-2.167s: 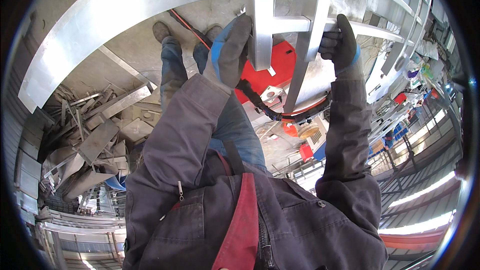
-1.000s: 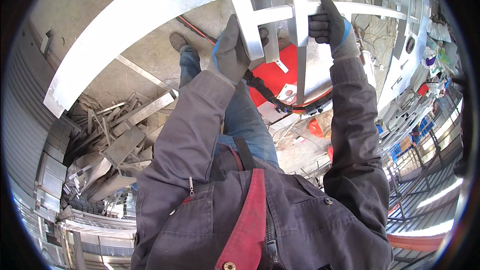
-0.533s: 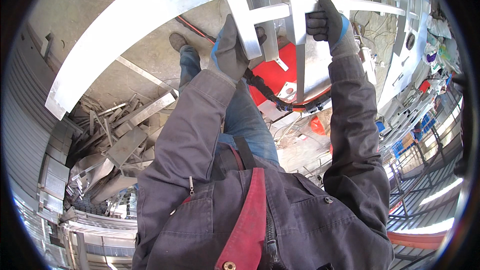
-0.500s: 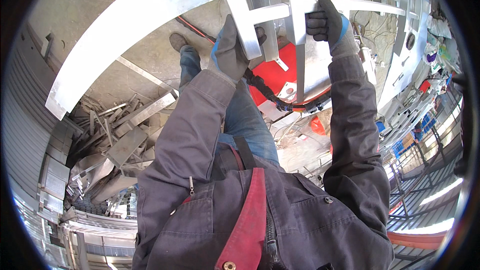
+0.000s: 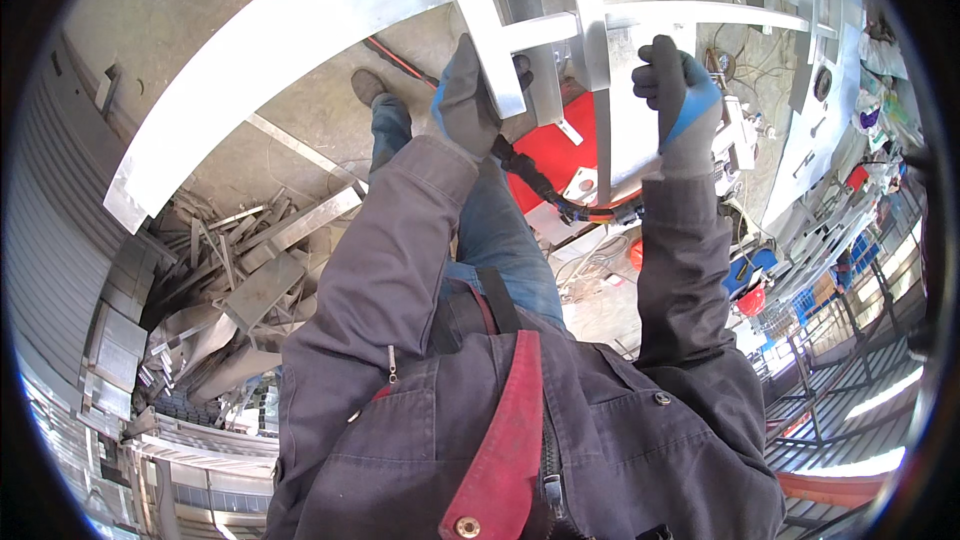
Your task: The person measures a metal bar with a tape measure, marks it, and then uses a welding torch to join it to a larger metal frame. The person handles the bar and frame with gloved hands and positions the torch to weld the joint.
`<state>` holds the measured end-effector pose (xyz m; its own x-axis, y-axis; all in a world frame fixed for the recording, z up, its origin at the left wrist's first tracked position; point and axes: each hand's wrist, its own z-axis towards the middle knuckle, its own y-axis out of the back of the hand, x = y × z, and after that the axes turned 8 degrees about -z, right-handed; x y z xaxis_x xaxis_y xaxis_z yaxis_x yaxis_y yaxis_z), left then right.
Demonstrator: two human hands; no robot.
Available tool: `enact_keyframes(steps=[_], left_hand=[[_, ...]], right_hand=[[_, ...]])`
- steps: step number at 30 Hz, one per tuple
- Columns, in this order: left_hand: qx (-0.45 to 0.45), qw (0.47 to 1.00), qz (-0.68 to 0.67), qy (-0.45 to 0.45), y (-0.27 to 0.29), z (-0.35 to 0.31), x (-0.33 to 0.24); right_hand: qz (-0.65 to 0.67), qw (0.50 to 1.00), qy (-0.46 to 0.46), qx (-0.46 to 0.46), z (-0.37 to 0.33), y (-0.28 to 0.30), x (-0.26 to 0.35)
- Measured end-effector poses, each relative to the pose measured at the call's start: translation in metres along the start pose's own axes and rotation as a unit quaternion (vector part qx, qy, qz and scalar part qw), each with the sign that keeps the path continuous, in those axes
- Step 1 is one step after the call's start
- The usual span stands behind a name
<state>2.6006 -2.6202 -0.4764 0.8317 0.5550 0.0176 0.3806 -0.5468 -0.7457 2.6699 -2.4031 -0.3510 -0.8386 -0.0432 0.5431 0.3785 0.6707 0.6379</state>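
Note:
A large silver metal frame [image 5: 270, 50] curves across the top of the view, with several flat bars joined to it. My left hand [image 5: 464, 100], in a dark grey and blue work glove, wraps round the lower end of a slanting flat bar [image 5: 478, 25]. Its fingertips show at the bar's right side. Below the thin crossbar [image 5: 705, 13], and apart from it, my right hand [image 5: 677, 95] wears a matching glove. Its fingers are curled closed, and nothing shows in them.
Metal offcuts [image 5: 262, 290] lie heaped at the left. Below the frame are a red panel [image 5: 560, 155] and a thick black cable [image 5: 535, 180]. A red helmet [image 5: 750, 301] sits among clutter at the right. A long metal strip [image 5: 300, 148] lies on the floor.
My right hand has let go of the crossbar and moved down and slightly right, with its fingers curled. My left hand keeps its hold on the slanting bar.

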Motion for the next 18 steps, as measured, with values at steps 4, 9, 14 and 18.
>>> enact_keyframes(steps=[4,9,14,18], left_hand=[[-0.013,0.996,0.064,-0.054,0.005,-0.001,0.000],[-0.077,0.992,0.090,-0.049,0.008,-0.003,-0.006],[-0.087,0.980,0.151,-0.095,-0.011,-0.023,-0.018],[-0.125,0.939,0.286,-0.145,-0.032,-0.032,-0.020]], right_hand=[[0.018,0.998,0.049,-0.030,-0.033,-0.004,-0.007],[0.043,0.995,0.029,-0.082,-0.052,0.016,-0.036],[0.047,0.993,-0.030,-0.100,-0.061,0.048,-0.072],[0.074,0.989,-0.016,-0.128,-0.064,0.062,-0.103]])
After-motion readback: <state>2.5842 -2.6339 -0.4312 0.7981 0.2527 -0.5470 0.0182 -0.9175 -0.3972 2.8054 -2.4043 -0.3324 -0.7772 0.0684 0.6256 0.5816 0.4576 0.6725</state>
